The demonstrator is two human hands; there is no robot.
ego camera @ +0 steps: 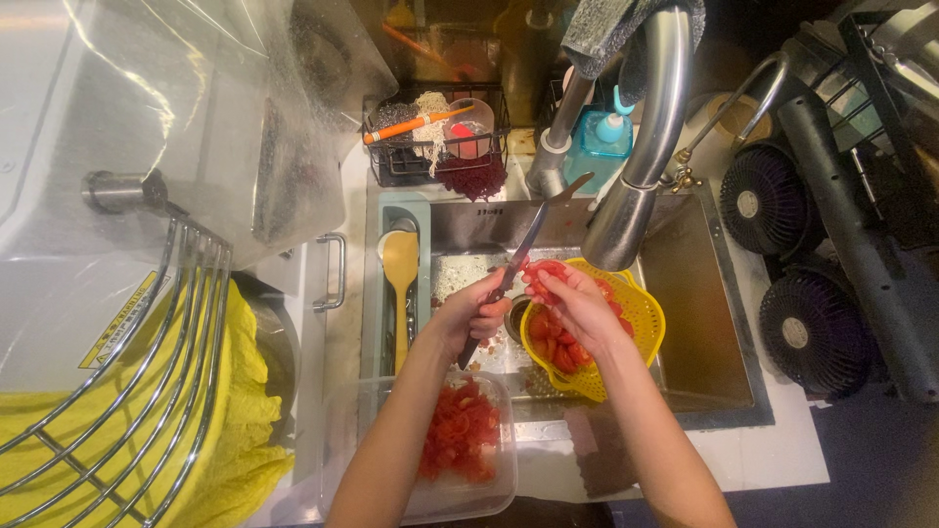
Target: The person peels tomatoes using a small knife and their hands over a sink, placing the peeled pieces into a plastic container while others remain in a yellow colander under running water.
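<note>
Over the steel sink [704, 293], seen from the head camera, both hands meet just left of the yellow colander [641, 313], probably so juice and scraps drop into the basin. The left hand [472, 318] is closed around the handle of a knife [523, 249], blade slanting up toward the faucet [636, 196]. The right hand [577, 303] curls its fingers around a red tomato piece [543, 274], held against the blade above the colander's remaining pieces. Below the sink's front edge, a clear container [465, 440] of chopped tomato sits within easy reach of the forearms.
</note>
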